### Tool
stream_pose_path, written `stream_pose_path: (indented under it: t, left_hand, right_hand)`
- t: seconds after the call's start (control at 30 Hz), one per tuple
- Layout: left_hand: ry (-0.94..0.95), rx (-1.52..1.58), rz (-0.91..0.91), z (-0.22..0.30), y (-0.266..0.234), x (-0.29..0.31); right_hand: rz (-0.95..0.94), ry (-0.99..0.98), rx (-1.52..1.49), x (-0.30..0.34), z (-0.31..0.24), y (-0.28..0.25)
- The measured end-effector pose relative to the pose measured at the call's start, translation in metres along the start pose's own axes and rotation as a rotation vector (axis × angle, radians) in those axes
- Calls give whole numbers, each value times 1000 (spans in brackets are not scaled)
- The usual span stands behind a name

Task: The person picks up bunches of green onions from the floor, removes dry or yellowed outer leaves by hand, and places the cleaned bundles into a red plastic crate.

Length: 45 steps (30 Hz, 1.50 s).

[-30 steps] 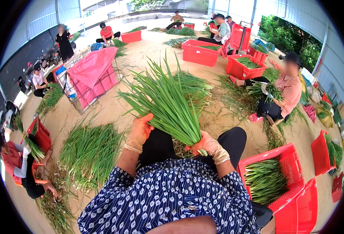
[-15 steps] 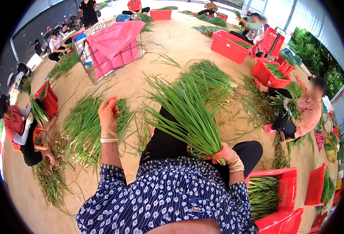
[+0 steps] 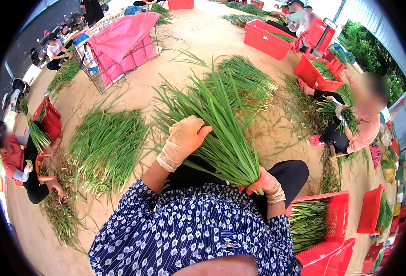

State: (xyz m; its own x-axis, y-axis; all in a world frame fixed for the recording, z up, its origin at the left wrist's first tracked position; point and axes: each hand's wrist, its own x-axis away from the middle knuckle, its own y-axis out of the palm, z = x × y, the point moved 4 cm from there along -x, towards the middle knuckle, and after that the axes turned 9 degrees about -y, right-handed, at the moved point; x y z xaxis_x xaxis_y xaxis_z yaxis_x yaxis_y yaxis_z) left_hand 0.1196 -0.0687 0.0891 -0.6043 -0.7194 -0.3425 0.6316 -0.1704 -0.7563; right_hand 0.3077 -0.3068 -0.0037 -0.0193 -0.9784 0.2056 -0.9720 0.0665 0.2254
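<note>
My right hand [image 3: 266,185], in a thin clear glove, is closed around the pale stem end of a large bunch of garlic chives [image 3: 221,133]. The long flat leaves fan up and to the left, above my lap. Against the left side of those leaves is my left hand [image 3: 184,141], also gloved, with its back turned up. Its fingers are bent in and closed; whether a leaf is pinched in them is hidden.
Loose chives lie in a pile [image 3: 106,149] at left and another pile [image 3: 244,83] ahead. A red crate [image 3: 339,216] holding chives stands by my right side. Co-workers sit at the left [image 3: 16,154] and right [image 3: 366,124]. A pink-covered wire frame [image 3: 124,48] stands further off.
My left hand has swung right from beside the left pile to the bunch's leaves, its fingers now bent in. My right hand keeps its hold. The whole view has shifted slightly.
</note>
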Motion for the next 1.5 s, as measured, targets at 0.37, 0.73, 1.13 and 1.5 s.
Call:
stream_pose_path:
  t: [0.37,0.73,1.13,1.5]
  left_hand:
    - [-211,-80,-7,-15,-4,14]
    - [-239,41,-161,-31,10,19]
    - [-392,-64,-124,-46,17,7]
    - [-382,-85,80,-96,-12,-2]
  right_hand:
    - [-51,44,-20,-6,6,-1]
    - [-48,12,0,-5,3,4]
    - [-73,6,29,-9,5,5]
    - [-82,22,12,-4,10,4]
